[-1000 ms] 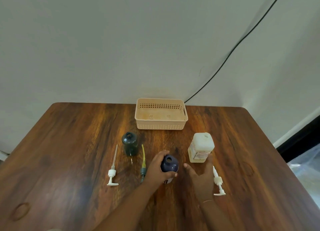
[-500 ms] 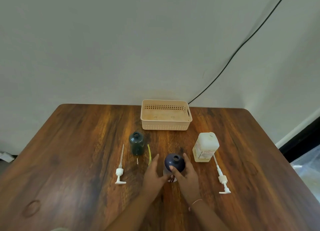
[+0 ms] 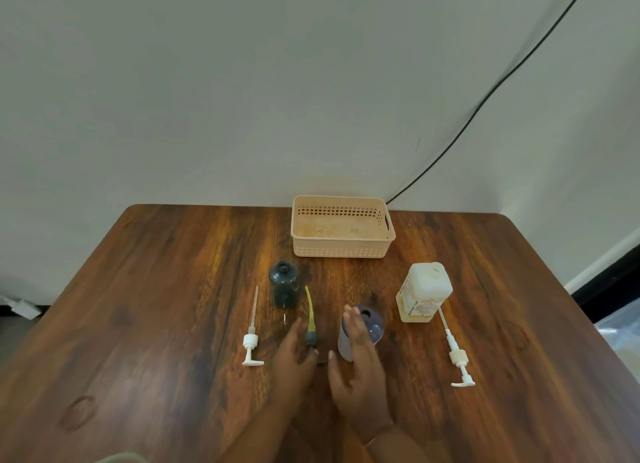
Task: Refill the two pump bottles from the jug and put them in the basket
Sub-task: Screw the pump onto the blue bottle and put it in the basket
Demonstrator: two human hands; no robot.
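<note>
A purple bottle (image 3: 372,327) stands open-necked at the table's middle. My right hand (image 3: 360,372) lies flat against its left front, fingers straight, thumb apart, not wrapped around it. My left hand (image 3: 294,358) rests on the table to the left, its fingertips at the dark collar of a yellow-tubed pump (image 3: 309,310). A dark green bottle (image 3: 284,284), also open-necked, stands further back on the left. The white jug (image 3: 424,291) with pale liquid stands to the right. The beige basket (image 3: 341,249) sits empty at the far edge.
A white pump (image 3: 251,341) lies left of the green bottle, another white pump (image 3: 457,358) lies in front of the jug. A black cable (image 3: 485,98) runs down the wall behind the basket. The wooden table (image 3: 138,306) has rounded corners.
Both hands were around the purple bottle half a second ago. My left hand has come off it and moved left to the yellow-tubed pump. My right hand has shifted across the bottle's front.
</note>
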